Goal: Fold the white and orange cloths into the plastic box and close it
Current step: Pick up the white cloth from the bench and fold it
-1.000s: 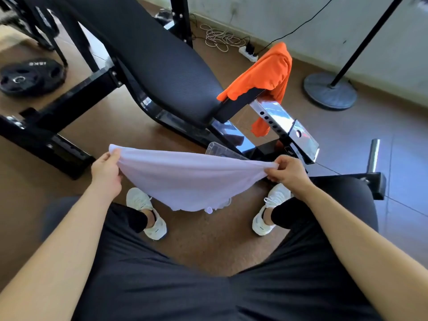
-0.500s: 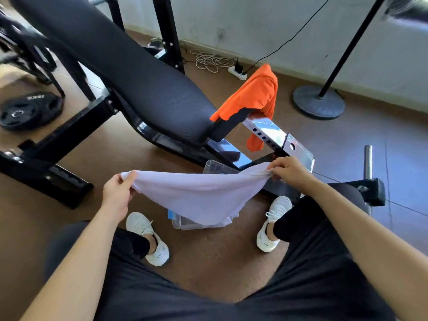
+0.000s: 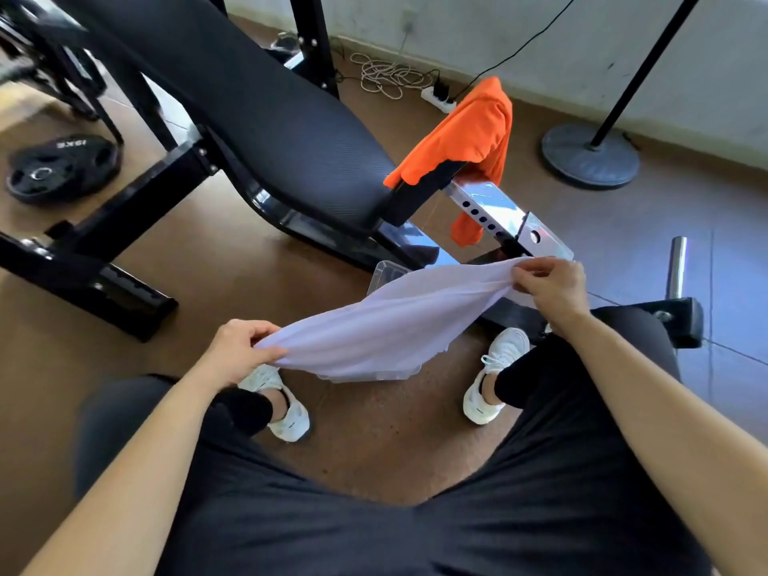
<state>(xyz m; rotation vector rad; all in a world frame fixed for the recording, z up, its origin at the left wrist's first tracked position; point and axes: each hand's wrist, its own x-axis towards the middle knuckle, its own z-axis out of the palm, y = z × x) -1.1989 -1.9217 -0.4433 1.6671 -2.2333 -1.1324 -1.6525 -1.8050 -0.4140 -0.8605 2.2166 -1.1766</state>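
A white cloth (image 3: 390, 326) stretches slackly between my two hands above the floor. My left hand (image 3: 241, 351) pinches its near left end, lower down. Its far right end is pinched by my right hand (image 3: 552, 284), held higher by the bench's metal bar. Under the cloth a clear plastic box (image 3: 384, 274) stands on the floor between my feet; only its far left corner and a strip of its near edge show. An orange cloth (image 3: 469, 135) hangs draped over the end of the bench frame.
A black padded weight bench (image 3: 249, 101) fills the upper left, its black frame and chrome bar (image 3: 498, 209) reaching toward my right hand. A weight plate (image 3: 62, 168) lies on the floor at left. A round stand base (image 3: 590, 155), power strip and cables sit by the wall.
My left hand has dropped lower and come inward with its end of the white cloth. The cloth now slopes from upper right to lower left and covers more of the box.
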